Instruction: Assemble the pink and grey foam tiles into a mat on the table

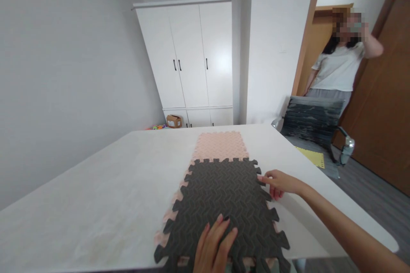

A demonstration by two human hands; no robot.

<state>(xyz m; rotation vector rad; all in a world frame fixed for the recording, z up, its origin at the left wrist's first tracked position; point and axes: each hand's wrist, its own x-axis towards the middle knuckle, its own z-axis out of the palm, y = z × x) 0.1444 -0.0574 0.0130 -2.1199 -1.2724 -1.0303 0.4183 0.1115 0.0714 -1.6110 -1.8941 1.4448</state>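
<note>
A dark grey foam puzzle mat (221, 196) with a woven-pattern surface and toothed edges lies flat on the white table. Pink foam shows from beneath it along its left side and front. Beyond its far edge a pink foam mat (222, 143) lies flat, with similar teeth. My left hand (214, 245) rests palm down on the near part of the dark mat, its fingers apart. At the right edge of that mat, my right hand (278, 182) touches a tooth with an outstretched finger. Its other fingers bend down beside the edge; their tips are partly hidden.
The white table (105, 196) extends left and right of the mats. A dark office chair (314, 123) stands past its right side, and a person (336, 66) stands behind the chair. White cabinets (192, 55) and a cardboard box (174, 121) are beyond the far edge.
</note>
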